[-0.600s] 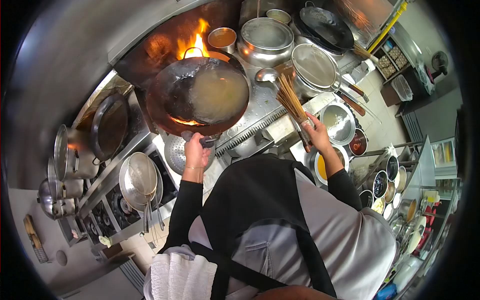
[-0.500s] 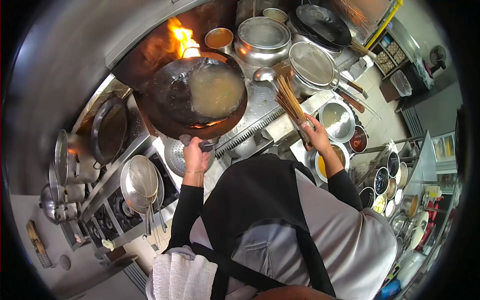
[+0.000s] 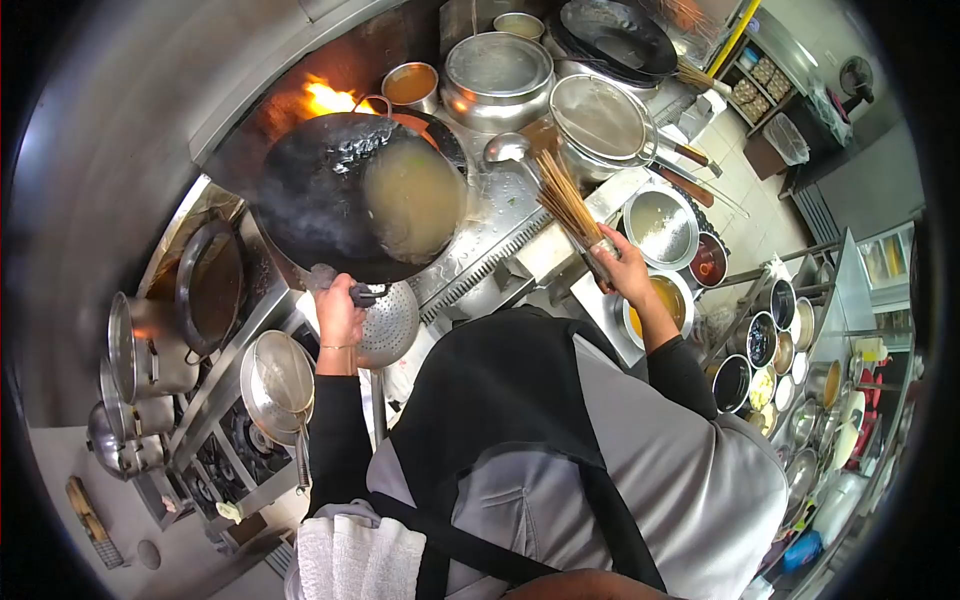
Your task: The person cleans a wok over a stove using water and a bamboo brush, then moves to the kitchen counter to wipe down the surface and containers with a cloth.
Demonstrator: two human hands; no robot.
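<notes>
My left hand [image 3: 340, 315] is closed around the handle of a large black wok [image 3: 300, 215], with what looks like a dark cloth at the grip. Cloudy, yellowish liquid [image 3: 412, 195] pools at the right side of the wok, and flame [image 3: 330, 97] rises behind its far rim. In my right hand [image 3: 625, 268] is a bamboo wok brush [image 3: 568, 203], its bristles pointing up and left, away from the wok. A ladle [image 3: 507, 148] rests on the steel stove top beyond the brush. Below the wok handle sits a perforated strainer [image 3: 390, 325].
A lidded pot [image 3: 498, 68] and a small pot of orange-brown liquid [image 3: 410, 86] stand behind the stove. Mesh strainers lie right [image 3: 600, 117] and left [image 3: 280, 370]. A bowl of clear liquid [image 3: 660, 228] and several seasoning containers [image 3: 762, 340] are to my right.
My left hand and the wok have shifted left, and the liquid swirls in the wok. The flame behind is lower. My right hand still holds the brush; the whole view has shifted slightly.
</notes>
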